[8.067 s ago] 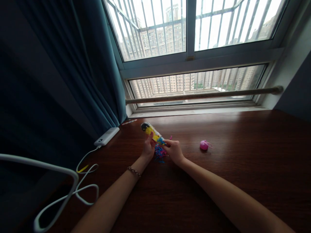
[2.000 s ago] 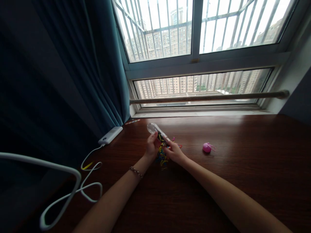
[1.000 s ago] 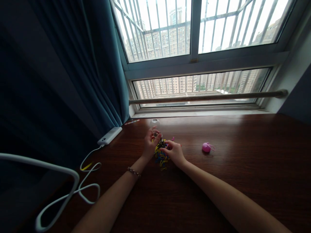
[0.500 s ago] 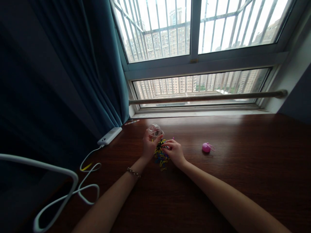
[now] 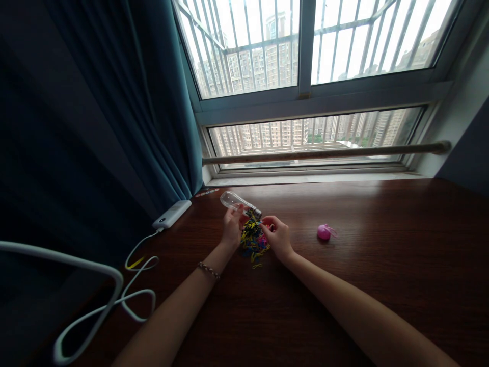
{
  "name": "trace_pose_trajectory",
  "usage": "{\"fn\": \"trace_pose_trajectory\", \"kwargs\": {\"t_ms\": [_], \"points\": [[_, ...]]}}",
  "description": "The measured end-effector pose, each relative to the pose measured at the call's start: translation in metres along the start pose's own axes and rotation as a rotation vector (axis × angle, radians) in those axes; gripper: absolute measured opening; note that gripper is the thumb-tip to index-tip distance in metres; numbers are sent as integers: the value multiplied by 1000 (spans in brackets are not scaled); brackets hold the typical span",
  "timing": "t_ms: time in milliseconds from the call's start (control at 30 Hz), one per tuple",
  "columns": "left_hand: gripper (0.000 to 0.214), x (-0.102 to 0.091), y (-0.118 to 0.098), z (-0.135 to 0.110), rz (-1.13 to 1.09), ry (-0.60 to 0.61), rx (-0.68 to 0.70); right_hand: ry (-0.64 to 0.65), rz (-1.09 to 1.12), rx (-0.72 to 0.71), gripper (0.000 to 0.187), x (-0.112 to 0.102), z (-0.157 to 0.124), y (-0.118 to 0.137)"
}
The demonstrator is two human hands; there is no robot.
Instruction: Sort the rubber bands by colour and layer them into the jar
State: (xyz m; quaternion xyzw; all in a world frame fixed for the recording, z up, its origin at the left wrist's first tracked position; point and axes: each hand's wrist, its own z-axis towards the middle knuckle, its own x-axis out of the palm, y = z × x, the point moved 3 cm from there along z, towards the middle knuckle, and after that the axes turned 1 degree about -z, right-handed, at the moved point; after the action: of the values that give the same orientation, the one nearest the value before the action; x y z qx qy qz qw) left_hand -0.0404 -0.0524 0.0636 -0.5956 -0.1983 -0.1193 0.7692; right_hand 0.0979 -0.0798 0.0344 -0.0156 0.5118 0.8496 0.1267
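Observation:
A clear plastic bottle [image 5: 231, 200] lies tilted at the far side of a heap of small coloured rubber bands [image 5: 252, 239], its mouth end toward the right. My left hand [image 5: 231, 228] grips the bottle near its mouth, with fingers curled on its near side. Dark and yellow bands hang together at the bottle's mouth. At the right edge of the heap, my right hand [image 5: 278, 237] is closed in a pinch on rubber bands; its fingertips are partly lost among them. Farther right sits a round pink cap [image 5: 324, 232] with a loop.
A white power bank [image 5: 172, 214] with a white cable [image 5: 139, 293] lies at the left by a blue curtain [image 5: 168, 127]. Something yellow [image 5: 136, 263] rests near the cable. The brown wooden table [image 5: 382, 255] reaches back to the window sill.
The bottle has turned from pointing end-on to lying sideways, its mouth now to the right. More pink bands show in the heap. My right hand has shifted slightly.

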Motion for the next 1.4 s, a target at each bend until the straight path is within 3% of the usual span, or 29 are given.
{"fn": "trace_pose_trajectory", "kwargs": {"t_ms": [100,233,333,400,600,833,967,1100,1233,1400], "points": [[32,0,1,1,-42,17,-36,53,114,20,32,3,1,-1],[30,3,2,-2,-77,63,-84,237,254,61,54,13,-3,1],[30,7,3,-5,-42,112,-92,371,330,120,69,20,-7,0],[30,10,5,-9,8,174,-93,391,317,139,73,23,-7,-3],[33,12,8,-13,8,227,-83,416,257,148,69,27,-7,-10],[29,-2,5,2,-122,51,-29,444,196,55,54,26,-9,-9],[31,-10,0,10,-140,-38,15,422,101,5,35,24,-12,-5],[38,-11,-5,11,-156,-19,37,444,19,-74,30,19,-14,3],[38,-6,-8,6,-83,39,99,341,-16,-106,26,15,-10,4],[28,2,-17,-5,192,66,264,193,-53,-156,23,11,-5,3]]}}
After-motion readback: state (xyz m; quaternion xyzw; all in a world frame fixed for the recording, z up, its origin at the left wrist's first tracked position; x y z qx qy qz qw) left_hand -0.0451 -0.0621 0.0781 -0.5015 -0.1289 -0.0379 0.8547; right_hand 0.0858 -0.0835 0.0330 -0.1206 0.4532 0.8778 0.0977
